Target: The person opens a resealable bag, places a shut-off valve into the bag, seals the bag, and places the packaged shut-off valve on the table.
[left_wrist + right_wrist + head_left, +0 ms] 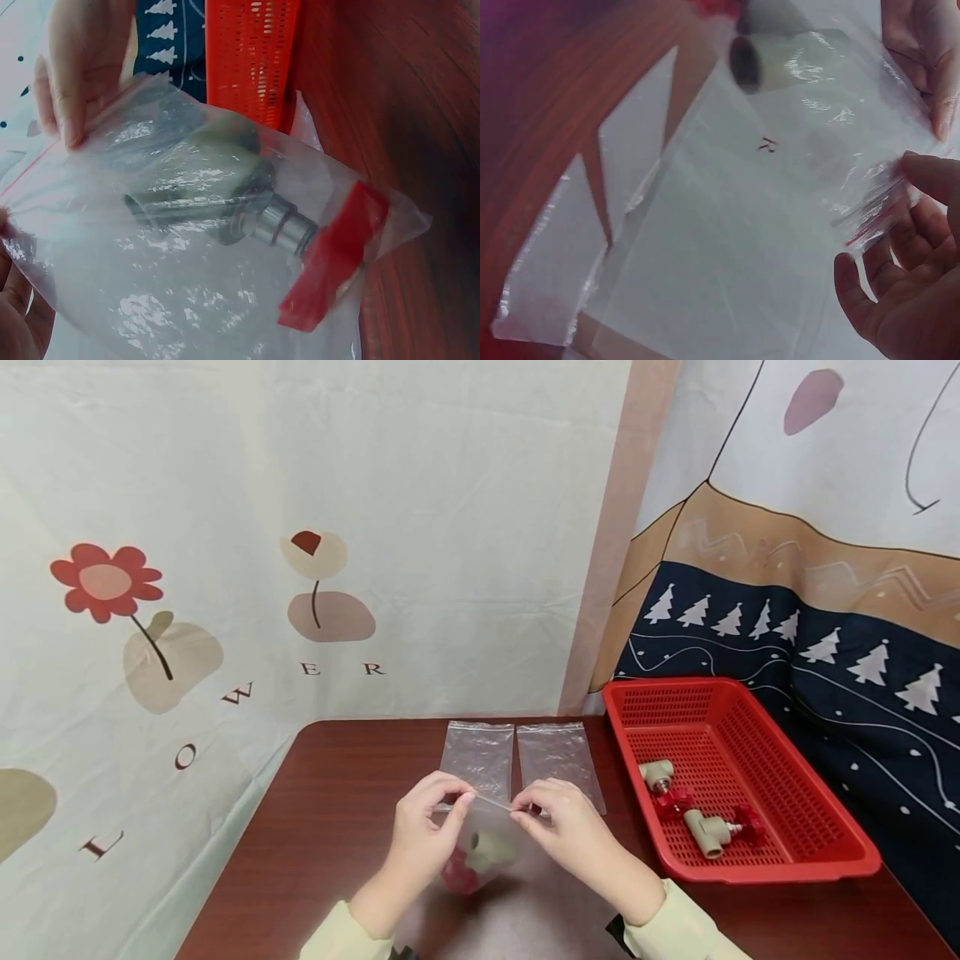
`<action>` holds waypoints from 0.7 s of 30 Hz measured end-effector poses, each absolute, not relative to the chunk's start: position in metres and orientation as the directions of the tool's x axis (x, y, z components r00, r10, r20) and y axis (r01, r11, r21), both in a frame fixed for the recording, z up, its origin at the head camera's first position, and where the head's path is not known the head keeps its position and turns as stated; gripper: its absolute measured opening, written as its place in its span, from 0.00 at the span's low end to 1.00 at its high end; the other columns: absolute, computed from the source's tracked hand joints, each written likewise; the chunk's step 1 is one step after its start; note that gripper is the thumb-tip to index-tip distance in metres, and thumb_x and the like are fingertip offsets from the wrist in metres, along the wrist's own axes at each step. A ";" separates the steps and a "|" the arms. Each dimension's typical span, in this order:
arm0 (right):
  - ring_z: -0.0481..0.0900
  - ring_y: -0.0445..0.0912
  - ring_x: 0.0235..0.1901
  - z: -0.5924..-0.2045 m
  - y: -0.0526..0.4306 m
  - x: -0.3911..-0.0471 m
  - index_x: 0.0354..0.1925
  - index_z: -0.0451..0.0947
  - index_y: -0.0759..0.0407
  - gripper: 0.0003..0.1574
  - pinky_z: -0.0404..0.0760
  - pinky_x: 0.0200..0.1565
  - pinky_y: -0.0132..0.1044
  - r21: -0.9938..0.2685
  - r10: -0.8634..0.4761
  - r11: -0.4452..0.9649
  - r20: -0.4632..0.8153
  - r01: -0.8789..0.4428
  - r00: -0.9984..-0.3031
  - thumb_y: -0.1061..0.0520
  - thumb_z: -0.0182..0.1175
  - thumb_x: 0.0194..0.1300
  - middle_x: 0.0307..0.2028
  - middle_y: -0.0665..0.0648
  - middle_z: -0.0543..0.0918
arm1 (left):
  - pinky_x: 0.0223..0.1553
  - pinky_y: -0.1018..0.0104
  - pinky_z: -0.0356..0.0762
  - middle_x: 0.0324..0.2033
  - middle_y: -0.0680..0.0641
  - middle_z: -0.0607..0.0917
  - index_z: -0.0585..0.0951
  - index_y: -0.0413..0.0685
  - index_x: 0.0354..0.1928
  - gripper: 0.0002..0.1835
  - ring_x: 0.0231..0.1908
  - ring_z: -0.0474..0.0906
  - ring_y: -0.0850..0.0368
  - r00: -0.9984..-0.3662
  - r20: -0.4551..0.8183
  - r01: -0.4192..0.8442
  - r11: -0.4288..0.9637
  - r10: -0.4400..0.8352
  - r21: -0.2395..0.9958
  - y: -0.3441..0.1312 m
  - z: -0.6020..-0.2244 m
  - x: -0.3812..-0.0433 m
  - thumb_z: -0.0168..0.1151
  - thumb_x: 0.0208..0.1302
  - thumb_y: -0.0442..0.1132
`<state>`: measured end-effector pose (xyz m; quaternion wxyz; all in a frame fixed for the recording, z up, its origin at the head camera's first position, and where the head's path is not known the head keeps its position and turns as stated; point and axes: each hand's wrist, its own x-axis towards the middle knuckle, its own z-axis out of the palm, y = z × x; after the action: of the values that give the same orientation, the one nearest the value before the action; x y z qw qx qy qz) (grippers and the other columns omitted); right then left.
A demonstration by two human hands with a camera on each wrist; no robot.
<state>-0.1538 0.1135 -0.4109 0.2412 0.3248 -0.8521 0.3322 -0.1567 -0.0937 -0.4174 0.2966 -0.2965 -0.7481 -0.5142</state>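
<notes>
A clear zip bag (172, 277) hangs between my two hands, its top edge stretched between them. Thumb and fingers of my left hand (423, 827) pinch one end of that edge, and my right hand (570, 827) pinches the other. Inside the bag is a pipe valve (202, 172) with a grey-green body, a metal neck and a red handle (334, 259). The valve hangs low in the bag, tilted, its handle toward the bottom. In the right wrist view, a red line runs along the bag's seal near the fingers of my right hand (907, 300).
Two more clear zip bags, a left one (480, 756) and a right one (558, 756), lie flat beyond my hands. To the right, a red plastic basket (757, 722) contains two similar valves (708, 835). Under everything is a dark red-brown table (337, 793), with printed cloth (465, 527) behind it.
</notes>
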 end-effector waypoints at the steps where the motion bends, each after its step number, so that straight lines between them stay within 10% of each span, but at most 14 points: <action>1: 0.72 0.34 0.28 -0.412 0.114 -0.154 0.28 0.81 0.49 0.07 0.72 0.37 0.32 -0.408 -0.393 0.571 0.626 -0.712 -0.673 0.59 0.70 0.51 0.25 0.40 0.80 | 0.36 0.77 0.76 0.28 0.52 0.82 0.83 0.45 0.31 0.05 0.31 0.77 0.62 -0.648 0.749 0.749 0.289 0.136 0.596 -0.094 -0.418 -0.157 0.64 0.57 0.28; 21: 0.73 0.32 0.27 -0.427 0.125 -0.154 0.29 0.81 0.50 0.05 0.75 0.28 0.30 -0.605 -0.334 0.430 0.583 -0.670 -0.741 0.60 0.68 0.56 0.26 0.41 0.79 | 0.35 0.78 0.77 0.28 0.50 0.82 0.83 0.46 0.32 0.07 0.31 0.77 0.62 -0.636 0.764 0.759 0.267 0.110 0.594 -0.100 -0.419 -0.160 0.65 0.56 0.26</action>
<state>-0.1539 0.1253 -0.4274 0.1916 0.3048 -0.8234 0.4385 -0.1596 -0.0998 -0.4188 0.3073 -0.2960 -0.7342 -0.5281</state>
